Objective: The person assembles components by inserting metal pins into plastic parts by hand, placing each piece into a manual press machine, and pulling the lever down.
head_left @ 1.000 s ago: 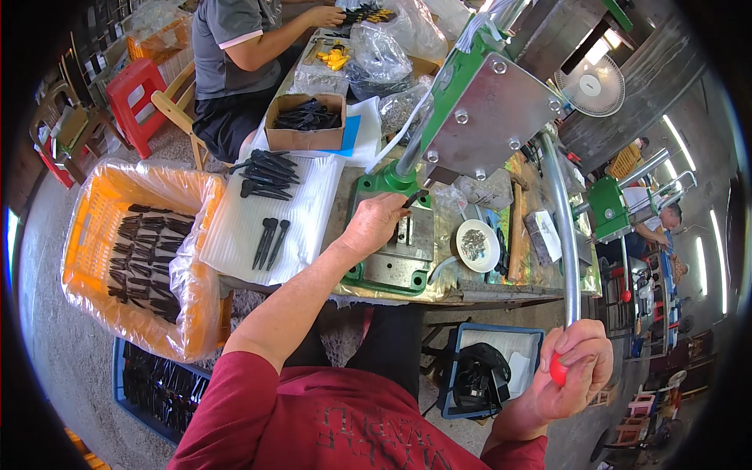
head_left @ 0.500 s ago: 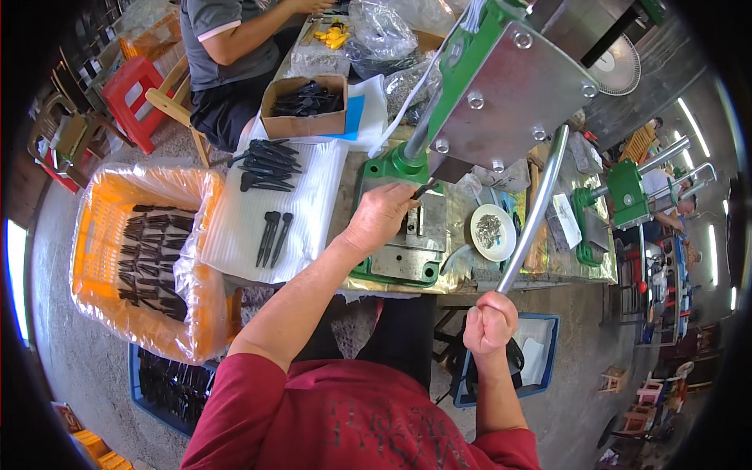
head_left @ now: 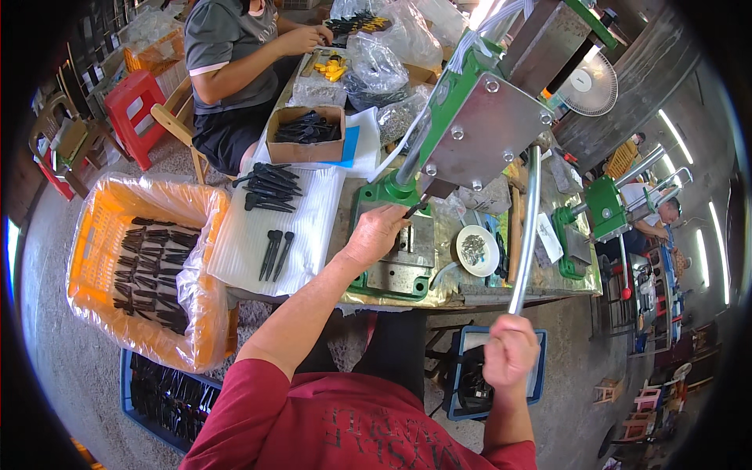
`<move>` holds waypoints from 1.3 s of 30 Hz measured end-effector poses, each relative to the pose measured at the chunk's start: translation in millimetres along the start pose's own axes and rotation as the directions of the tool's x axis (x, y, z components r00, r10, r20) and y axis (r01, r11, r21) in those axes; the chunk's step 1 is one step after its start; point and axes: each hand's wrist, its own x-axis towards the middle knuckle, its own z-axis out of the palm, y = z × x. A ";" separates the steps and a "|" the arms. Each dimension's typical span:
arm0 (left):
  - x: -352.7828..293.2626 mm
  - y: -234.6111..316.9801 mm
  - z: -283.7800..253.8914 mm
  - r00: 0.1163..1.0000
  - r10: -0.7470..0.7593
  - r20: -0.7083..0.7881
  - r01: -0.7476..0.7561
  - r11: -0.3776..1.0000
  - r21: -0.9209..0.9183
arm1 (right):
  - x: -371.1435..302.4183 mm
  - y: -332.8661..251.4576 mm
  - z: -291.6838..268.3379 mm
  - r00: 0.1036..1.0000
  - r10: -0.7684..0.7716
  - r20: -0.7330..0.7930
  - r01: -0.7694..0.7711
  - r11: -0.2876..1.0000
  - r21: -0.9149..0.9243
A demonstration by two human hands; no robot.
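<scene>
My left hand (head_left: 379, 233) is closed on a slim black plastic part (head_left: 418, 206), pinching it over the metal base plate (head_left: 399, 276) of a green hand press (head_left: 394, 190). The part's far end lies close to the press's ram (head_left: 439, 188); whether they touch I cannot tell. My right hand (head_left: 511, 350), slightly blurred, is wrapped round the lower end of a long silver lever (head_left: 526, 243). Right of the base stands a white bowl (head_left: 493, 257) of small metal pins (head_left: 472, 249). Three similar black parts (head_left: 274, 254) lie on white foam sheeting (head_left: 239, 249), with a pile of more (head_left: 270, 188) behind them.
An orange crate (head_left: 84, 254) lined with plastic holds rows of black parts at left. A cardboard box (head_left: 307, 152) of black parts stands behind the foam. A co-worker (head_left: 235, 59) sits at the far left. A second green press (head_left: 603, 207) stands at right.
My right hand has moved lower and slightly right with the lever's end, and the lever stands steeper. My left hand keeps its pinch on the black part near the ram. The whole view has shifted slightly.
</scene>
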 end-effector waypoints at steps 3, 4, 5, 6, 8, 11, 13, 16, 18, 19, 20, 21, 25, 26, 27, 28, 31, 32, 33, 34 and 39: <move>0.0 -1.7 -1.3 1.000 0.018 -0.016 -0.019 1.000 -0.007 | 22.3 -34.0 -28.2 0.978 0.205 -0.045 -0.201 0.977 0.075; 1.0 -1.6 -0.1 1.000 0.021 -0.019 -0.021 1.000 -0.014 | 28.7 -43.9 -35.8 0.952 0.301 -0.060 -0.294 0.950 0.106; 1.5 -1.3 1.3 0.999 0.035 -0.031 -0.035 0.999 -0.014 | 36.3 -51.0 -40.0 0.927 0.362 -0.099 -0.342 0.923 0.175; 1.4 -1.7 1.4 0.999 0.035 -0.026 -0.035 0.999 -0.017 | 41.4 -54.2 -43.7 0.925 0.367 -0.100 -0.347 0.922 0.173; 1.1 -2.3 1.8 0.999 -0.031 0.023 0.032 0.999 -0.021 | 47.6 -57.4 -49.1 0.905 0.421 -0.060 -0.405 0.896 0.181; 0.9 -3.9 2.9 1.000 0.013 0.001 -0.013 1.000 -0.024 | 47.8 -57.1 -51.6 0.905 0.424 -0.034 -0.414 0.896 0.157; 1.2 -3.1 1.9 1.000 0.002 0.012 -0.002 1.000 -0.014 | 49.3 -57.4 -52.6 0.896 0.443 -0.023 -0.436 0.889 0.142; 1.1 -2.9 0.3 1.000 -0.007 0.000 0.007 1.000 -0.010 | 44.8 -52.1 -50.3 0.903 0.429 0.033 -0.430 0.895 0.119; 0.8 -4.6 -1.7 0.999 -0.039 0.028 0.038 0.998 0.041 | 21.7 -33.6 -36.3 0.942 0.334 -0.042 -0.307 0.905 0.296; 0.8 -2.7 -0.6 0.998 -0.045 0.043 0.043 0.998 0.044 | 1.9 7.7 0.7 0.997 0.080 0.012 -0.080 0.996 0.049; 3.9 1.8 1.8 1.000 -0.010 0.015 0.010 1.000 0.004 | -14.1 42.2 32.6 0.978 -0.155 0.138 0.180 0.965 -0.189; 6.3 2.2 0.6 0.999 0.022 -0.032 -0.022 1.000 -0.017 | -18.3 43.5 36.9 0.989 -0.127 0.072 0.136 0.980 -0.144; 4.9 -4.0 0.6 0.997 0.072 -0.035 -0.072 0.997 0.004 | -13.6 50.5 48.3 0.989 -0.147 0.023 0.148 0.988 -0.035; 2.5 -6.4 3.6 1.000 0.024 -0.017 -0.024 1.000 -0.010 | -11.4 50.7 45.6 0.988 -0.155 0.014 0.155 0.987 -0.043; -0.3 -7.5 4.2 1.000 -0.029 0.003 0.029 0.999 -0.020 | -11.5 48.7 44.7 0.989 -0.142 0.031 0.143 0.989 -0.027; 0.0 -7.9 4.8 1.000 -0.018 0.001 0.018 1.000 -0.018 | -11.8 46.5 43.5 0.990 -0.130 0.047 0.130 0.991 -0.013; 0.5 -6.3 5.5 1.000 0.000 -0.008 0.000 1.000 -0.030 | -8.1 32.5 28.0 0.992 -0.103 0.067 0.103 0.995 -0.003; -0.3 -6.6 5.4 1.000 -0.021 0.006 0.021 0.999 -0.034 | -4.2 22.8 19.9 0.994 -0.094 0.061 0.094 0.996 -0.005; -0.3 -6.7 5.7 0.999 -0.040 0.023 0.041 0.998 -0.045 | -0.1 9.8 9.3 0.998 -0.057 0.033 0.057 0.998 0.002; -0.6 -8.3 4.4 0.999 -0.038 0.020 0.039 0.998 -0.040 | 9.2 -2.6 -1.7 0.999 -0.016 0.037 0.014 0.999 0.051; 3.3 -6.4 3.5 0.998 0.054 -0.031 -0.053 0.998 0.033 | 30.5 -42.3 -37.9 0.961 0.275 -0.004 -0.269 0.943 0.194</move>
